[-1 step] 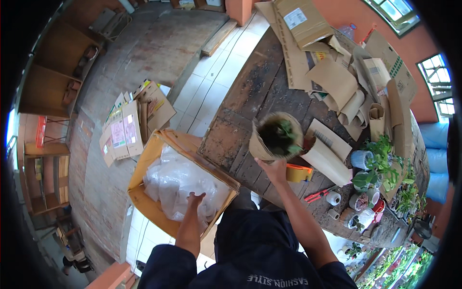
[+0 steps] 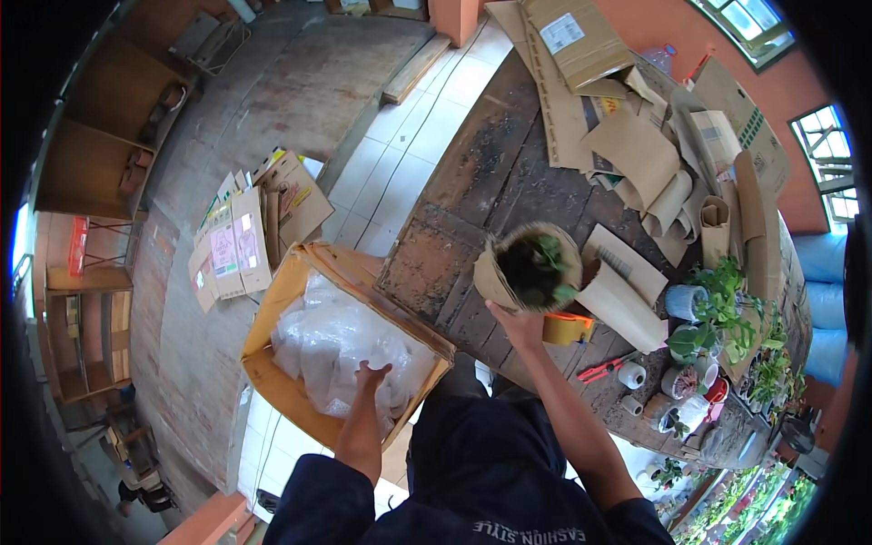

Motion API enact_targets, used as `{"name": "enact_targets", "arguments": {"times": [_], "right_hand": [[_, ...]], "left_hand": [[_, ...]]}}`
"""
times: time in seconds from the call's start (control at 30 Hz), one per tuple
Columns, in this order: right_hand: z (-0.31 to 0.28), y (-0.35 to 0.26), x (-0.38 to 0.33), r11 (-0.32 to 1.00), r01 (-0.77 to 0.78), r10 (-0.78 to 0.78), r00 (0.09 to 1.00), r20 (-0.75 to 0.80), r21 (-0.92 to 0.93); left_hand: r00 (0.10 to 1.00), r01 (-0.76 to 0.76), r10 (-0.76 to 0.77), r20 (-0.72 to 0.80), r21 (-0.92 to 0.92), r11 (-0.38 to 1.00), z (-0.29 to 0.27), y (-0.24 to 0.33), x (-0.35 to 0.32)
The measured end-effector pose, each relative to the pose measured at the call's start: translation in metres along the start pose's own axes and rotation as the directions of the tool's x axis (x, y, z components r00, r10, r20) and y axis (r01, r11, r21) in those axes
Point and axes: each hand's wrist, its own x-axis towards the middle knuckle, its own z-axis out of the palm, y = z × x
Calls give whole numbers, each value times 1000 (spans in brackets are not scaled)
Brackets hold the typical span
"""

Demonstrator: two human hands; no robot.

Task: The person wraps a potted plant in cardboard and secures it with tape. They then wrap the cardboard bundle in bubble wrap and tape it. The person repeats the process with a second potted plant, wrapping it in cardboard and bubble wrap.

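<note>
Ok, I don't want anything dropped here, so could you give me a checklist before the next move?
1. Right hand on the potted plant: ok, holding its near side.
2. Pot's underside supported: cannot tell, hidden from above.
3. Left hand gripping the clear plastic packaging: cannot tell; it is over the pile, grip unclear.
4. Cardboard box open: ok, packaging visible inside.
5. Red hand tool out of both hands: ok, lying on the wooden table.
6. Tabletop clean: not ok, dark crumbs scattered across it.
</note>
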Motion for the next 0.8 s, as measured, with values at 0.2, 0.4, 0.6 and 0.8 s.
{"name": "enact_targets", "arguments": {"times": [0.2, 0.4, 0.6, 0.8], "right_hand": [[0, -26, -46, 987, -160, 161, 986, -33, 14], [1, -50, -82, 883, -342, 378, 924, -54, 322], [1, -56, -125, 948, -274, 188, 894, 407, 164], [28, -71, -123, 978, -189, 87, 759, 645, 91]], "left_hand": [[994, -28, 1, 113, 232, 972, 10, 47, -42], [978, -167, 167, 124, -14, 986, 25, 93, -45], [961, -176, 254, 114, -455, 873, 47, 85, -30], [822, -445, 547, -155, -775, 449, 6, 83, -88]]}}
